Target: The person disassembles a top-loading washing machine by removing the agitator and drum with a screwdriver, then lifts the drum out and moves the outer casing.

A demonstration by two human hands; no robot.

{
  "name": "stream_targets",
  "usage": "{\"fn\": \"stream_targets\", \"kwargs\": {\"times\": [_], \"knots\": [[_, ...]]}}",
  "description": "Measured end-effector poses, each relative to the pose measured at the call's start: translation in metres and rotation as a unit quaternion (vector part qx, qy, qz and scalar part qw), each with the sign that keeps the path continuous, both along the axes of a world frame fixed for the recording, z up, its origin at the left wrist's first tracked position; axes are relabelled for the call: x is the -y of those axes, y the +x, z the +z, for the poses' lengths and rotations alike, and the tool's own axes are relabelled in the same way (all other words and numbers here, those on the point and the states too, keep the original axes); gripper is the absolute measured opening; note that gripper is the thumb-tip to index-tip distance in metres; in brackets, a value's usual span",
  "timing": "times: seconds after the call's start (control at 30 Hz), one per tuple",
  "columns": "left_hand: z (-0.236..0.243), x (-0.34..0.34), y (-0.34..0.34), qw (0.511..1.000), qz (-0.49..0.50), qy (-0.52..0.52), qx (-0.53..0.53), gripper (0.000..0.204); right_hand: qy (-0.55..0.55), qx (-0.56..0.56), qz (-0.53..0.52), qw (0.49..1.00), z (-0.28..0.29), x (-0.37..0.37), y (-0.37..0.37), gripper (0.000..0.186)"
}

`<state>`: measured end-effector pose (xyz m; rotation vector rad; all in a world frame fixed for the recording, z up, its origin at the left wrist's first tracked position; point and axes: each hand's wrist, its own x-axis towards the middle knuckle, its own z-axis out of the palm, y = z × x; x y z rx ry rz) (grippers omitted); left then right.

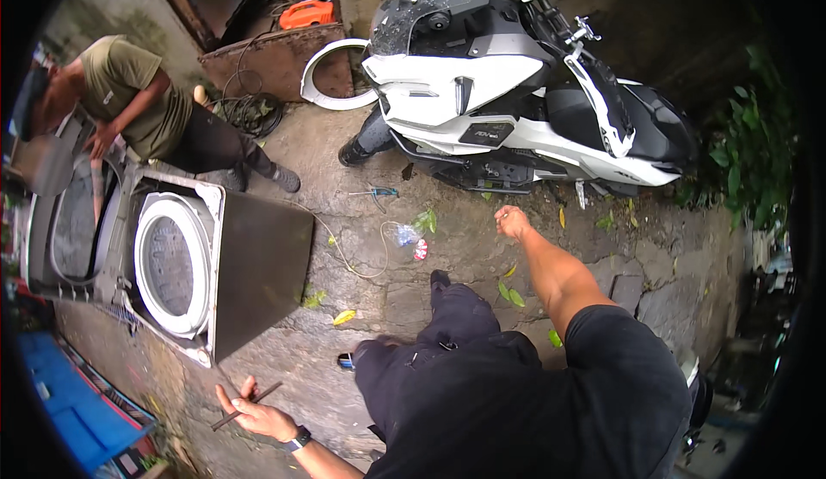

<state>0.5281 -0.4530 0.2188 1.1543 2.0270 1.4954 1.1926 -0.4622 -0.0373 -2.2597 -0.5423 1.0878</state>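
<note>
L hand [265,419]: part-curled, grips thin dk rod [270,389] nr top-load washer [262,264] | R hand [513,222]: loosely curled, contents can't tell

We have a thin, straight, dark rod [269,391] across the fingers of our left hand [265,419], slanting, both ends free beyond the grip. Near it is a washing machine [262,259] with plain brownish-grey sides, its top open, exposing the white-ringed drum [169,264] inside.
</note>
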Motion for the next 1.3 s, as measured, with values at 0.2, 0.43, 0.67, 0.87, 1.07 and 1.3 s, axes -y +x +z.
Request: {"fn": "stream_targets", "kwargs": {"times": [0.2,0.43,0.67,0.87,1.07,1.3], "knots": [[-0.11,0.097,0.123,0.984,-0.104,-0.071,0.123,0.046,-0.018,0.159,0.194,0.968,0.0,0.015,0.041,0.011],[-0.317,0.23,0.277,0.902,-0.152,-0.346,0.208,0.041,-0.079,0.242,0.315,0.915,-0.041,0.001,0.091,0.011],[-0.4,0.327,0.366,0.92,-0.098,-0.327,0.192,0.03,-0.098,0.3,0.396,0.862,-0.16,-0.04,0.196,0.016],[-0.426,0.387,0.449,0.925,-0.09,-0.339,0.148,0.035,0.01,0.413,0.403,0.817,-0.29,-0.104,0.283,0.012],[-0.402,0.361,0.526,0.9,-0.062,-0.405,0.153,0.027,0.024,0.42,0.43,0.799,-0.34,-0.129,0.317,0.022],[-0.408,0.365,0.557,0.898,-0.037,-0.423,0.113,0.029,0.072,0.451,0.465,0.758,-0.35,-0.106,0.325,0.032]]}}
